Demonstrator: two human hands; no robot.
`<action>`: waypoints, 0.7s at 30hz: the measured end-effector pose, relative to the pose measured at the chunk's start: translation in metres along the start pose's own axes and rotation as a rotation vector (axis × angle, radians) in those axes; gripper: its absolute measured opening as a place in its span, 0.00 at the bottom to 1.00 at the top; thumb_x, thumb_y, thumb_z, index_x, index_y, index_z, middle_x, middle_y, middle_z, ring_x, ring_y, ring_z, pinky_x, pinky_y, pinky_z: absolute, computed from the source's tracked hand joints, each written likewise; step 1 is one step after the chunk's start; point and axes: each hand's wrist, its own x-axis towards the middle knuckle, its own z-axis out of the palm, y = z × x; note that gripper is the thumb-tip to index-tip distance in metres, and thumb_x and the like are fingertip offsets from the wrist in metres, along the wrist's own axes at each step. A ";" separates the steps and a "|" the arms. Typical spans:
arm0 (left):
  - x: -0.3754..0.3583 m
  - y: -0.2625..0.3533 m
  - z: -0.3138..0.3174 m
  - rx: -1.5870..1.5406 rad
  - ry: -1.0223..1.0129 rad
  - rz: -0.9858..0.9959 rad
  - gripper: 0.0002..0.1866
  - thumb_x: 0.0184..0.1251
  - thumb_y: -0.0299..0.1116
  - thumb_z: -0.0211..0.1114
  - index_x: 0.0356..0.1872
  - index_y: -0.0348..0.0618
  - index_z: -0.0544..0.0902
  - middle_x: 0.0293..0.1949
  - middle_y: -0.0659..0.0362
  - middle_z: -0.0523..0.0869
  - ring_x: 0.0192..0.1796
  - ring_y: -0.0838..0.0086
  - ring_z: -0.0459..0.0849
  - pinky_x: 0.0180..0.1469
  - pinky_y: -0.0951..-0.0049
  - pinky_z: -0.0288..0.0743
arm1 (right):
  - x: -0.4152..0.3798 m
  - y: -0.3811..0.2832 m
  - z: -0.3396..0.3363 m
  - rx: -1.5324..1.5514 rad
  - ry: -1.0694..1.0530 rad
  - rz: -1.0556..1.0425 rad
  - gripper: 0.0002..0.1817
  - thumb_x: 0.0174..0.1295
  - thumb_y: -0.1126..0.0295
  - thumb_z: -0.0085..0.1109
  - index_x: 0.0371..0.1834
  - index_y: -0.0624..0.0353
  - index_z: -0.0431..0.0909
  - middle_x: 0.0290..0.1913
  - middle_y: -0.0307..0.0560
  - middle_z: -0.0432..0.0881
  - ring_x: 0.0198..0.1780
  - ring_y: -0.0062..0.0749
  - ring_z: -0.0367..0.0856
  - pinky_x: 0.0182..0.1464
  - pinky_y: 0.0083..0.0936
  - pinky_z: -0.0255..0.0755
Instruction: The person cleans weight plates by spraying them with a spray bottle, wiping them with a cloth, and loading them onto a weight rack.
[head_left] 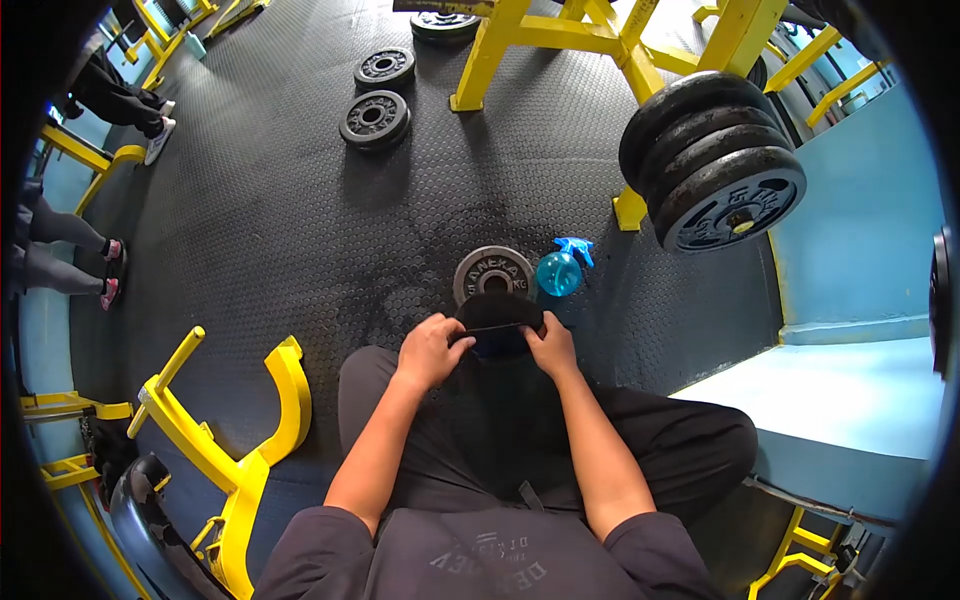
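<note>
Stretched between my two hands is a black cloth (500,312). My left hand (432,350) pinches its left end between thumb and fingers, and my right hand (550,345) grips the right end. Just beyond it a grey-rimmed weight plate (482,265) lies flat on the floor, its near side covered from view by the cloth. To the right of that plate stands a spray bottle (558,274) with blue liquid and a blue trigger head.
Stacked weight plates (372,121) lie farther out on the black rubber floor (270,190). A yellow rack (625,45) holds several large plates (735,205) at right. Yellow gym equipment (235,480) stands at left. Two other people's legs (65,245) show at the left edge.
</note>
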 end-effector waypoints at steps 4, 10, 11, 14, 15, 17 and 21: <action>-0.001 0.002 0.004 0.015 -0.081 0.088 0.10 0.61 0.37 0.74 0.38 0.42 0.89 0.36 0.51 0.85 0.44 0.58 0.85 0.47 0.59 0.78 | -0.001 -0.026 -0.025 -0.042 0.056 0.116 0.22 0.56 0.58 0.74 0.49 0.52 0.75 0.33 0.50 0.85 0.38 0.49 0.86 0.42 0.44 0.77; 0.006 0.016 0.015 -0.293 -0.248 0.281 0.12 0.67 0.35 0.69 0.44 0.38 0.84 0.41 0.48 0.86 0.48 0.52 0.84 0.50 0.57 0.78 | -0.018 -0.027 -0.023 -0.313 -0.313 -0.259 0.26 0.49 0.64 0.76 0.54 0.46 0.81 0.49 0.48 0.73 0.52 0.47 0.79 0.52 0.43 0.78; 0.006 0.018 0.013 -0.280 -0.272 0.255 0.11 0.68 0.35 0.69 0.45 0.39 0.84 0.41 0.48 0.85 0.48 0.52 0.84 0.50 0.57 0.79 | -0.020 -0.019 -0.014 -0.292 -0.283 -0.288 0.22 0.47 0.65 0.76 0.48 0.48 0.83 0.49 0.46 0.74 0.54 0.46 0.78 0.52 0.42 0.77; 0.011 0.020 -0.003 -0.246 -0.270 0.228 0.11 0.68 0.35 0.69 0.46 0.42 0.84 0.41 0.48 0.85 0.48 0.52 0.85 0.50 0.56 0.79 | -0.014 -0.023 -0.017 -0.276 -0.180 -0.469 0.15 0.45 0.68 0.75 0.37 0.53 0.83 0.45 0.45 0.77 0.52 0.44 0.79 0.48 0.39 0.77; 0.014 0.018 -0.009 -0.223 -0.264 0.228 0.11 0.68 0.35 0.69 0.47 0.44 0.84 0.41 0.49 0.85 0.48 0.53 0.85 0.50 0.56 0.79 | -0.013 -0.031 -0.024 -0.271 -0.101 -0.603 0.13 0.43 0.69 0.75 0.32 0.55 0.82 0.41 0.45 0.79 0.48 0.45 0.81 0.44 0.39 0.76; 0.030 0.010 -0.021 -0.174 -0.225 0.219 0.10 0.66 0.33 0.70 0.46 0.45 0.84 0.42 0.51 0.85 0.48 0.53 0.85 0.50 0.57 0.79 | -0.002 -0.041 -0.042 -0.238 -0.217 -0.432 0.13 0.43 0.69 0.75 0.29 0.56 0.80 0.34 0.47 0.79 0.42 0.46 0.81 0.40 0.38 0.74; 0.074 0.024 -0.054 -0.115 -0.108 0.327 0.08 0.61 0.26 0.70 0.41 0.45 0.86 0.41 0.52 0.85 0.48 0.54 0.85 0.50 0.58 0.79 | 0.001 -0.083 -0.082 -0.103 -0.150 -0.272 0.17 0.46 0.70 0.73 0.37 0.57 0.76 0.22 0.52 0.73 0.27 0.51 0.79 0.32 0.39 0.70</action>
